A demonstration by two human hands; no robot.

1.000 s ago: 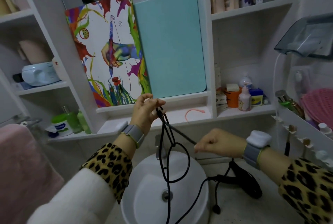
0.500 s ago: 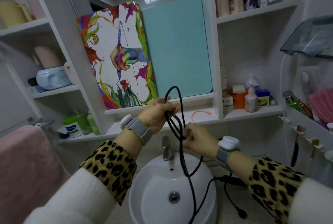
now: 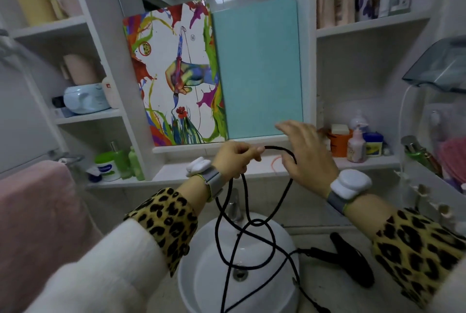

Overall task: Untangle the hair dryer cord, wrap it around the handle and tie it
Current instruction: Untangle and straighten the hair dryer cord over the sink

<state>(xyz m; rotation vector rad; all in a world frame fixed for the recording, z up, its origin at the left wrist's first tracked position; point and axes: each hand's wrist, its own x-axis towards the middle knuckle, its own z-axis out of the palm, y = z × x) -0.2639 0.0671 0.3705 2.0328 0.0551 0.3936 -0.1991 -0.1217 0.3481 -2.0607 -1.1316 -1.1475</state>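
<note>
Right hand [image 3: 306,159] opened beside cord [image 3: 276,147], left hand [image 3: 235,159] pinching it

Cord [image 3: 252,223] over the sink [image 3: 201,282]
The cord runs from the left hand [image 3: 235,159] to the right hand [image 3: 309,159] just beside it, then hangs down over the sink; the faucet [image 3: 235,208] sits behind the sink, and the hair dryer [image 3: 353,264] lies to its right.

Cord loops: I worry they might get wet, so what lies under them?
A white sink, its drain showing between the cord strands. The left sleeve hides part of its left rim.
</note>
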